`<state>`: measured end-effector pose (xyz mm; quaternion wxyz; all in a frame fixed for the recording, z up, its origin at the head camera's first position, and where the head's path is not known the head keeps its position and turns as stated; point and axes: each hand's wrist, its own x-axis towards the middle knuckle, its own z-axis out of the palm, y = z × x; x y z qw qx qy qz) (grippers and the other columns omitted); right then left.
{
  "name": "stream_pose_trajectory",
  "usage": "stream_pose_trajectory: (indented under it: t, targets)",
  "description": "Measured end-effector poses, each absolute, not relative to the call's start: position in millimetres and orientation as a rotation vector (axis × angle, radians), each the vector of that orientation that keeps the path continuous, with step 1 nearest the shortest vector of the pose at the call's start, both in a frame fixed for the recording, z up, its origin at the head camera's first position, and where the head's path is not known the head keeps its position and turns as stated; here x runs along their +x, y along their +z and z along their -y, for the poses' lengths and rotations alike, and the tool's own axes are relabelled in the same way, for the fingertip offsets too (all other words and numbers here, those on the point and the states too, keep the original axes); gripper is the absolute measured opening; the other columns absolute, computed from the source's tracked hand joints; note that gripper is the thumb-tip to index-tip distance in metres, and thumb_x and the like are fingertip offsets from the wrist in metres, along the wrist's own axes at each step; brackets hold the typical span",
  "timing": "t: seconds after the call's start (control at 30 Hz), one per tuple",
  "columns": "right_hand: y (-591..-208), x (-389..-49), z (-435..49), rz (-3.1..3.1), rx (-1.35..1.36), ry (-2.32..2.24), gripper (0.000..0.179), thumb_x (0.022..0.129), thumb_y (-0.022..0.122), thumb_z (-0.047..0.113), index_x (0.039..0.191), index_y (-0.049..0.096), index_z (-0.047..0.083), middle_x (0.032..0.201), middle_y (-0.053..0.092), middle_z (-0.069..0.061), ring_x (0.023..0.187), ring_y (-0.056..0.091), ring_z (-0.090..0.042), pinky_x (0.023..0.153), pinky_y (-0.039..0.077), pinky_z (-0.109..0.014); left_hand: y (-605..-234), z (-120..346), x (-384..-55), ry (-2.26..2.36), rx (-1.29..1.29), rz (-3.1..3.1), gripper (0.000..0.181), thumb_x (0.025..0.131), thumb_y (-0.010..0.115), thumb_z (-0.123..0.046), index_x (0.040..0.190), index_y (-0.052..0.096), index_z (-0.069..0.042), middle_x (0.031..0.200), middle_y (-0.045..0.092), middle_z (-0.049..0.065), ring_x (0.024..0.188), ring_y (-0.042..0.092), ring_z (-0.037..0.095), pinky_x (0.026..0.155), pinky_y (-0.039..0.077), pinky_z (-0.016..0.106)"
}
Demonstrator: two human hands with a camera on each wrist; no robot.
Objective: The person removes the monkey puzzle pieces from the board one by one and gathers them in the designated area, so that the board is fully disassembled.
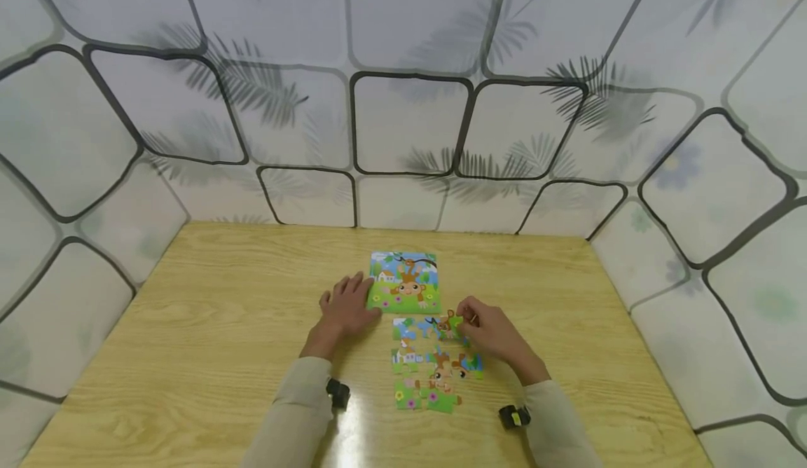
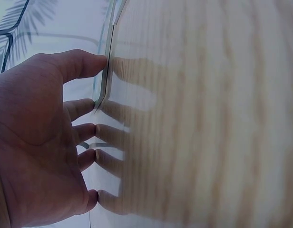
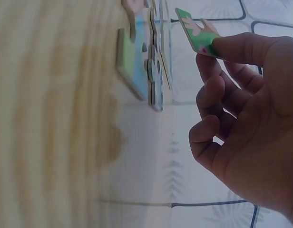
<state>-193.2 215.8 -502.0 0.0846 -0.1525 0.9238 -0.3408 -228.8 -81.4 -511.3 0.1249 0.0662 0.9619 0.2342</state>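
Note:
A picture board (image 1: 403,300) of a cartoon monkey lies flat on the table. My left hand (image 1: 348,307) rests at its left side, fingers spread, fingertips on the tabletop; in the left wrist view the thumb touches the board's edge (image 2: 108,61). Between thumb and index finger, my right hand (image 3: 260,95) pinches a green jigsaw piece (image 3: 196,33) with a pale hand shape on it, raised off the table. Below the board lie jigsaw pieces (image 1: 443,377) in a loosely assembled picture, with gaps among them. The right hand hovers over their upper right corner.
The wooden table (image 1: 239,314) runs back to a patterned fabric wall (image 1: 410,125), which also encloses both sides. A small black device (image 1: 338,393) sits at the left wrist, another black device (image 1: 513,417) at the right.

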Motion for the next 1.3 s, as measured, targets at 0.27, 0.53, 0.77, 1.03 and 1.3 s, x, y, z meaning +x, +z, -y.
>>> stream_pose_trajectory:
  t: [0.27,0.53,0.77,1.03,1.3]
  targets:
    - [-502.2,-175.6,-231.3,-2.735,-0.508,-1.023,0.004,0.093,0.061,0.019,0.096,0.058,0.020,0.079,0.057,0.006,0.063,0.045,-0.005,0.055,0.040,-0.022,-509.8,82.5,-228.2,0.686,0.191,-2.809,0.069,0.091,0.053,-0.042,0.152,0.031,-0.019,0.162,0.020,0.007,0.149,0.015,0.037,0.111,0.012,0.070]
    - [-501.0,-157.8,-250.3,-2.560,-0.519,-0.996,0.008,0.089,0.068,0.021,0.094,0.062,0.022,0.077,0.058,0.008,0.064,0.049,-0.004,0.059,0.044,-0.023,-510.5,82.0,-228.8,0.682,0.194,-2.812,0.069,0.091,0.053,-0.041,0.152,0.031,-0.019,0.162,0.020,0.007,0.149,0.015,0.037,0.111,0.012,0.070]
    - [-501.3,-145.6,-258.5,-2.457,-0.546,-0.963,0.011,0.085,0.072,0.024,0.092,0.065,0.020,0.072,0.061,0.008,0.063,0.053,-0.003,0.062,0.046,-0.022,-512.7,83.2,-230.6,0.673,0.187,-2.817,0.069,0.090,0.053,-0.041,0.152,0.031,-0.020,0.163,0.019,0.007,0.149,0.015,0.037,0.111,0.012,0.070]
    - [-504.6,-135.7,-254.3,-2.463,-0.534,-0.927,0.011,0.081,0.073,0.020,0.090,0.067,0.018,0.068,0.058,0.010,0.058,0.049,0.000,0.057,0.044,-0.020,-513.8,83.6,-230.6,0.675,0.184,-2.816,0.070,0.089,0.053,-0.041,0.152,0.031,-0.019,0.163,0.019,0.007,0.149,0.015,0.037,0.112,0.011,0.070]
    - [-501.9,-133.9,-252.0,-2.555,-0.545,-0.882,0.010,0.084,0.066,0.014,0.093,0.065,0.013,0.069,0.059,0.009,0.057,0.050,-0.001,0.056,0.043,-0.021,-515.4,85.2,-230.3,0.688,0.193,-2.815,0.070,0.090,0.053,-0.041,0.153,0.030,-0.019,0.163,0.018,0.008,0.149,0.014,0.037,0.112,0.010,0.070]
